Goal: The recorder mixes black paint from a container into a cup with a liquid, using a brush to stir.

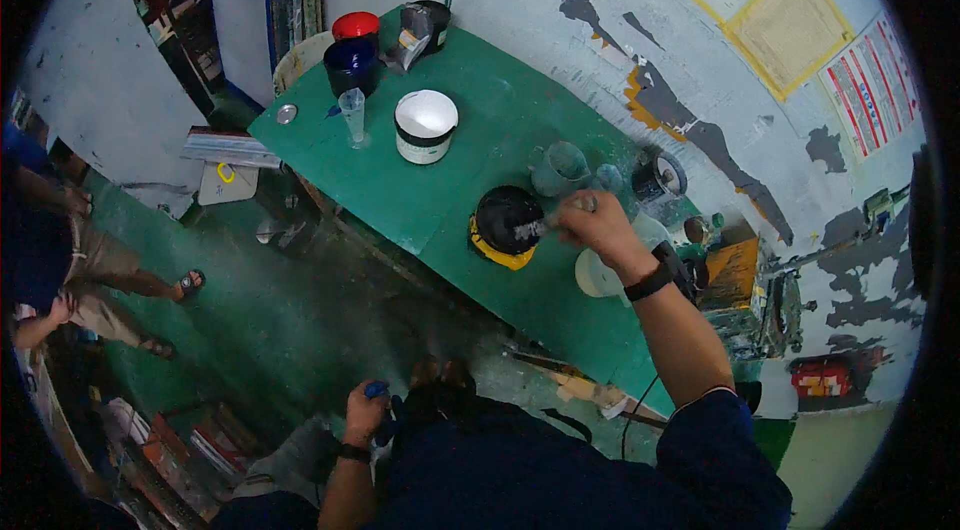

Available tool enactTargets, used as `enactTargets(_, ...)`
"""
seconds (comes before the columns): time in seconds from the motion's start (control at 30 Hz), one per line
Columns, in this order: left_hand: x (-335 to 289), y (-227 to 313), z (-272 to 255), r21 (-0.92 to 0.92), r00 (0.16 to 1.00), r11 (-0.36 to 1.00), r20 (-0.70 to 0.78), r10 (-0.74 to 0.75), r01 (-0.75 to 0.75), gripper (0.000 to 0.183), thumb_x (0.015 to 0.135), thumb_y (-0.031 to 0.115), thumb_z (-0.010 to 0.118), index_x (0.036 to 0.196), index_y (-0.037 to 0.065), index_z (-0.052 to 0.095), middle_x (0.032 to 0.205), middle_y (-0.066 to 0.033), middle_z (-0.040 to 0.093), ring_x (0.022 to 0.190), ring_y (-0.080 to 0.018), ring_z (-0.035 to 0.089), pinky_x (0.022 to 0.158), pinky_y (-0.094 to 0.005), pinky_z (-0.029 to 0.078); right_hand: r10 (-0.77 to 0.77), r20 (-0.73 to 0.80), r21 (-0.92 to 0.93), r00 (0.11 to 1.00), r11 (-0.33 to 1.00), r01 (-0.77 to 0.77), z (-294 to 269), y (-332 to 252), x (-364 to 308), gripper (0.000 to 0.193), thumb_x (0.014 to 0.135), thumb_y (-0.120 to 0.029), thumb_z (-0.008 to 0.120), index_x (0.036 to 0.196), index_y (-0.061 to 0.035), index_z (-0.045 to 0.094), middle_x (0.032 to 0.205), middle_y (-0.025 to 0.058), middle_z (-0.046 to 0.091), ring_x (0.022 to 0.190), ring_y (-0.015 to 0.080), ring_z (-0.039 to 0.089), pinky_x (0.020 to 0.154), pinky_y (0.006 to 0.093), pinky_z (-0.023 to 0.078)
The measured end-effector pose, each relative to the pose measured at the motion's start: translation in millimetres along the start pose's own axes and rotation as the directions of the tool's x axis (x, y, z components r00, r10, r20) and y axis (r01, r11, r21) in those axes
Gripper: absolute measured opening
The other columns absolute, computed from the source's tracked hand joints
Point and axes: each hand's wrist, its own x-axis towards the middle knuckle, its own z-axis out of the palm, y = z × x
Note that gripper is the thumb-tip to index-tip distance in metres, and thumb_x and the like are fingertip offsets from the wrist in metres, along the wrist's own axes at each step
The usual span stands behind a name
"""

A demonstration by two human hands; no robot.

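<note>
The right hand (595,227) pinches a short, pale-smeared stick (532,229), which points left from the fingers over a black tub (510,213) with yellow along its lower edge; whether the tip touches what is inside, I cannot tell. That tub stands on the green worktop (400,202), just left of the right hand. Just beyond the same hand is a clear jug (562,170), with a metal can (660,176) farther off to its right. A white bucket (597,275) sits close below the right hand, partly hidden by the wrist. Well to the left of that hand stand a white tub with a dark band (424,142), then a clear measuring cup (352,115), and beyond the cup a dark blue pot (350,70) and a red pot (356,26). The left hand (364,417) hangs low, away from the worktop, its fingers curled round a small blue item (376,389) whose kind is unclear. Well left of this hand, a person in shorts (105,275) stands on the green floor (270,290).
</note>
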Motion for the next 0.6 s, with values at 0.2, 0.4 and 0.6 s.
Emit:
enactTargets(0.2,1,-3,-1,-0.065,0.999,0.997,0.009,-0.032,0.033,0.028,0.081,0.002,0.069,0.108,-0.002,0.073,0.083,-0.0082,0.072,0.073,-0.0176,0.069,0.069,-0.0326,0.055,-0.348,-0.007,-0.162,0.938,0.926,0.342,0,4,15,0.022,0.091,-0.02,0.075,0.102,-0.001,0.073,0.081,0.0089,0.073,0.072,0.0182,0.069,0.066,0.0352,0.055)
enactTargets(0.4,-5,0,-2,0.14,0.996,0.987,-0.031,0.087,-0.082,0.029,0.08,0.003,0.072,0.109,0.0,0.074,0.088,-0.0072,0.073,0.079,-0.0177,0.069,0.073,-0.0338,0.055,-0.565,0.284,-0.516,0.775,0.591,0.62,-13,16,27,0.022,0.089,-0.02,0.076,0.103,-0.0023,0.074,0.085,0.0129,0.075,0.076,0.0226,0.072,0.071,0.0407,0.057)
enactTargets(0.6,-10,9,-3,0.104,1.0,0.994,0.006,-0.027,0.026,0.032,0.078,0.002,0.072,0.11,0.001,0.074,0.091,-0.0067,0.073,0.082,-0.0187,0.068,0.076,-0.0345,0.055,-0.122,0.091,-0.357,0.988,0.923,0.146,-10,-9,6,0.021,0.086,-0.019,0.076,0.095,-0.0001,0.074,0.077,0.0103,0.071,0.071,0.0173,0.071,0.063,0.0344,0.055)
